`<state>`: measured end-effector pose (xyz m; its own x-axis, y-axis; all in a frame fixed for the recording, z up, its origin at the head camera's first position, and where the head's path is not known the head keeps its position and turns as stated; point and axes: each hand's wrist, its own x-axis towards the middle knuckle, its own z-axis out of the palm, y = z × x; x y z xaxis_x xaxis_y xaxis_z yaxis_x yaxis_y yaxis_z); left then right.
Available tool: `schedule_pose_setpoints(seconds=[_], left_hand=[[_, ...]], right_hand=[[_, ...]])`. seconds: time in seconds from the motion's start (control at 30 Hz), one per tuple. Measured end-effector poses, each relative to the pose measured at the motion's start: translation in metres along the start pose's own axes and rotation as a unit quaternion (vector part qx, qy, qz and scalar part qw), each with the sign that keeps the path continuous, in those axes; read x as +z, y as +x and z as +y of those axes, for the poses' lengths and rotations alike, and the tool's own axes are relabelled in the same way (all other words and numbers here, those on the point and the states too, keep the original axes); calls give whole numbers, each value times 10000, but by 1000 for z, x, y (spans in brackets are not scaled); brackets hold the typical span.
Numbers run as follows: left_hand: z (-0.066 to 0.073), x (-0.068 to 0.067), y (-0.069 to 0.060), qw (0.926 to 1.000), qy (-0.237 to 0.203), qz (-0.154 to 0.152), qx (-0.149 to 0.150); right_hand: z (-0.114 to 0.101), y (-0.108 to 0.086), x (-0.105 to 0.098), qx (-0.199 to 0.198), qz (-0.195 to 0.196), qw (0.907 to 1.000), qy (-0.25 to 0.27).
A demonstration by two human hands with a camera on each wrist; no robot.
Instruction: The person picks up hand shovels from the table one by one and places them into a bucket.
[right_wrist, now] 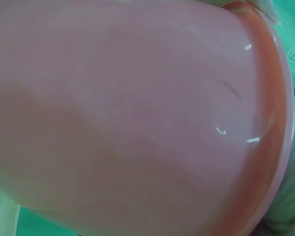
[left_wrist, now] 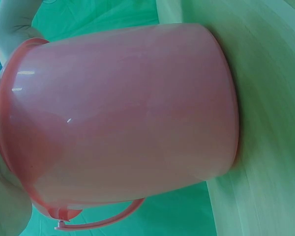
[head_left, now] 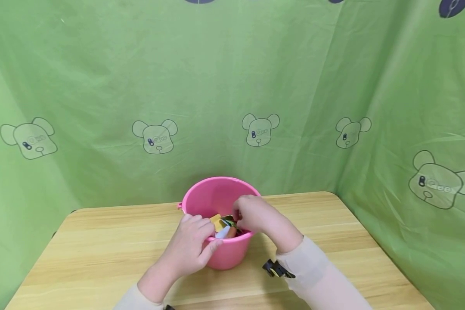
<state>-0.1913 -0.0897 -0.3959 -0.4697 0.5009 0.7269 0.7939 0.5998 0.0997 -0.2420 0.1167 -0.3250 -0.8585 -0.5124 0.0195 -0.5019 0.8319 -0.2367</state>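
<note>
A pink bucket (head_left: 226, 254) stands upright on the wooden table, and its smooth side (left_wrist: 123, 113) fills much of the left wrist view. My left hand (head_left: 191, 243) grips the near-left rim, fingers over the edge and thumb along the outside. From the right, my right hand (head_left: 255, 215) reaches over the rim into the bucket with bent fingers. Its fingertips are hidden among the contents, so whether they pinch anything is unclear. Inside lie a yellow piece (head_left: 216, 221), a pale blue-white piece (head_left: 222, 232), a brown piece (head_left: 231, 233) and some green bits; their kind cannot be made out.
The light wooden table (head_left: 120, 245) extends on both sides of the bucket. Green cloth (head_left: 209, 86) printed with bear heads hangs behind and at the sides. A pink handle (left_wrist: 105, 222) hangs from the bucket's rim in the left wrist view.
</note>
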Motion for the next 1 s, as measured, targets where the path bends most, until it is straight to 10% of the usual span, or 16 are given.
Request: schedule_pose_setpoints(seconds=[1.0], left_hand=[[1,-1,1,10000,-17,-61,-19]], right_hand=[[-9,8,1,177,-948,9951,-201]])
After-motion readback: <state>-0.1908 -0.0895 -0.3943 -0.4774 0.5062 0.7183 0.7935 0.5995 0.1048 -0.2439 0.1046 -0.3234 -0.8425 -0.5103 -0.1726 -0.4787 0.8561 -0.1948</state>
